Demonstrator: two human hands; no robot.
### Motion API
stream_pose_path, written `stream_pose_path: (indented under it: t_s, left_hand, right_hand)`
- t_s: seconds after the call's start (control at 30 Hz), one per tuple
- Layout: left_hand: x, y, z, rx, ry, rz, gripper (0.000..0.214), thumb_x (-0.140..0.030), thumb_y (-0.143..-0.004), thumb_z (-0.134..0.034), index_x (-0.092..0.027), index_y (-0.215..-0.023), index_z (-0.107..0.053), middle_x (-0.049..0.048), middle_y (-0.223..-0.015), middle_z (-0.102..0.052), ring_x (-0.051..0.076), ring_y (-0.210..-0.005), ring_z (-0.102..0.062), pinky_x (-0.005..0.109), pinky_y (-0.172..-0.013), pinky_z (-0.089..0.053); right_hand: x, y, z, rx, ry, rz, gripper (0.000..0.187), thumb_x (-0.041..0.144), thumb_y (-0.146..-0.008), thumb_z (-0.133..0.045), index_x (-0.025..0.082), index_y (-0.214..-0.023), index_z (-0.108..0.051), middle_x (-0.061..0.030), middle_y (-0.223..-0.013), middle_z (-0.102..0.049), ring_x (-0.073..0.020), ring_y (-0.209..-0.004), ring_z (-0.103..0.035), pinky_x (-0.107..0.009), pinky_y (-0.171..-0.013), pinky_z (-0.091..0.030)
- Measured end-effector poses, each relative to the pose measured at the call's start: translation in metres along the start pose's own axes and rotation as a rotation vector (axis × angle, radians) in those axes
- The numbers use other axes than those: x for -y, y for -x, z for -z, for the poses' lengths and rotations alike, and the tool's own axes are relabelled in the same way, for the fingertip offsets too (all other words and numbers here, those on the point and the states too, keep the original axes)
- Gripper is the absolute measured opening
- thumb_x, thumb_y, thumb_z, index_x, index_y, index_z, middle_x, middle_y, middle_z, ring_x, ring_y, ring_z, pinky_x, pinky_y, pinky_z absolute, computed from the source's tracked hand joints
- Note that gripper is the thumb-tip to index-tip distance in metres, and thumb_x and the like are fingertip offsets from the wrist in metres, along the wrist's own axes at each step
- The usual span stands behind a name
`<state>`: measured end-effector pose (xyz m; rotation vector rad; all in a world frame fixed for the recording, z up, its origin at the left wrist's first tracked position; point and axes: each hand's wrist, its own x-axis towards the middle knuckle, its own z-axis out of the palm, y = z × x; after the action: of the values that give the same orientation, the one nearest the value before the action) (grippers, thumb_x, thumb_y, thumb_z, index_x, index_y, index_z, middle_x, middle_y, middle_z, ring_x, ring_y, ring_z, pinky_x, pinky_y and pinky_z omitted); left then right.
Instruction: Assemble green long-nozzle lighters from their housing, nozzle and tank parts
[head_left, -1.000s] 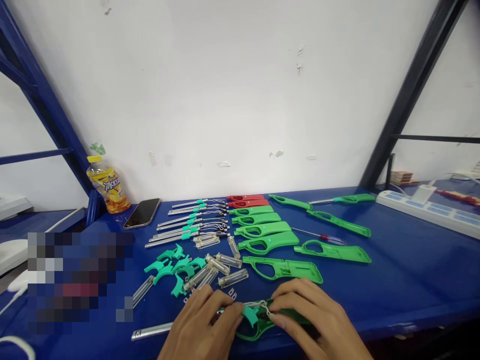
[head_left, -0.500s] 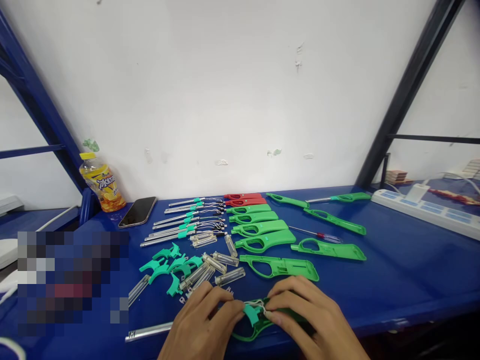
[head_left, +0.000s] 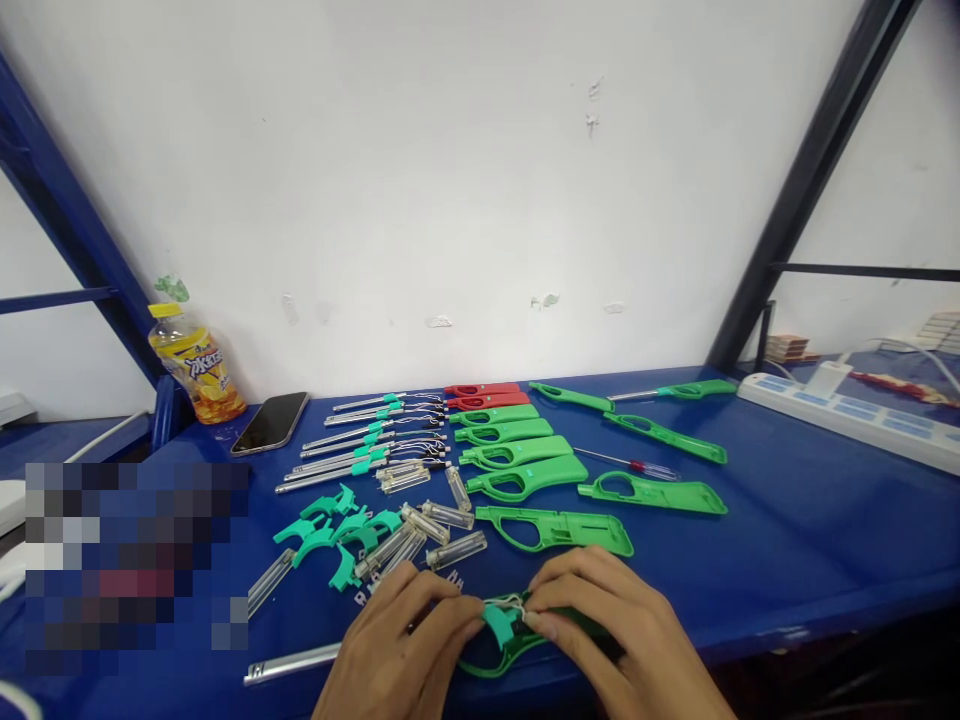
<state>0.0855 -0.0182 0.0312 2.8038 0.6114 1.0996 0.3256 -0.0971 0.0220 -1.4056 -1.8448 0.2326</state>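
Note:
At the table's front edge lies a green lighter casing half (head_left: 480, 668), mostly covered by my hands. A teal trigger (head_left: 499, 624) sits in it, with thin white wires (head_left: 510, 602) looped above. My left hand (head_left: 401, 640) is closed, its thumb and fingertips pinching the left side of the trigger. From under that hand a metal lighter tube (head_left: 292, 663) sticks out to the left. With its fingertips pressed together, my right hand (head_left: 607, 630) grips the white wires at the trigger's right and covers the casing's handle end.
Beyond my hands lie loose teal triggers (head_left: 345, 568), clear fuel tanks (head_left: 459, 550), metal tubes with wires (head_left: 322, 467), and green casing halves (head_left: 555, 530). A screwdriver (head_left: 652, 468), phone (head_left: 271, 422), drink bottle (head_left: 196, 370) and power strip (head_left: 847, 418) lie farther out.
The view has shifted slightly. Both hands keep nearly the same place on the casing, with only small fingertip movement at the wires and trigger.

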Motion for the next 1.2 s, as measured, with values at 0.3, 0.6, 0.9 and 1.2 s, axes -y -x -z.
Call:
stream_pose_path:
  t_s: [0.3,0.6,0.9,1.2]
  left_hand:
    - [-0.0046,-0.002,-0.0012,-0.078,-0.005,-0.013,0.024,-0.01,-0.112,-0.047,-0.021,-0.111,-0.069,0.0005,-0.091,-0.073,0.014,-0.077,-0.068,0.026,-0.075,-0.059]
    - [0.0001,0.0004,-0.0018,-0.027,-0.012,-0.003,0.023,-0.01,-0.112,-0.05,-0.022,-0.12,-0.068,0.0021,-0.098,-0.075,0.016,-0.083,-0.07,0.028,-0.08,-0.06]
    - [-0.0029,-0.0026,-0.0031,-0.074,-0.018,-0.009,0.024,-0.01,-0.112,-0.049,-0.022,-0.116,-0.069,0.0008,-0.094,-0.074,0.015,-0.08,-0.069,0.027,-0.077,-0.059]
    - [-0.0025,-0.0011,-0.0028,-0.071,0.011,0.002,0.023,-0.008,-0.109,-0.053,-0.023,-0.118,-0.068,0.0012,-0.096,-0.073,0.015,-0.082,-0.068,0.029,-0.078,-0.059]
  right_hand:
    - [-0.0021,0.0019,-0.0017,-0.029,-0.024,0.014,0.015,0.035,-0.109,-0.065,0.033,-0.098,-0.075,0.0033,-0.103,-0.078,-0.0187,-0.094,-0.075,-0.027,-0.082,-0.059]
    - [-0.0035,0.0028,-0.0022,-0.003,-0.045,-0.005,0.014,0.03,-0.11,-0.064,0.031,-0.1,-0.073,0.0023,-0.104,-0.077,-0.0184,-0.098,-0.074,-0.026,-0.084,-0.058]
    - [-0.0013,0.0016,-0.0042,-0.044,-0.05,0.019,0.014,0.03,-0.111,-0.062,0.032,-0.1,-0.072,0.0034,-0.101,-0.077,-0.0178,-0.093,-0.074,-0.026,-0.082,-0.059]
    - [0.0032,-0.0017,-0.0007,-0.079,-0.022,0.038,0.024,0.042,-0.111,-0.06,0.031,-0.096,-0.074,0.0027,-0.097,-0.079,-0.0174,-0.088,-0.075,-0.025,-0.079,-0.06]
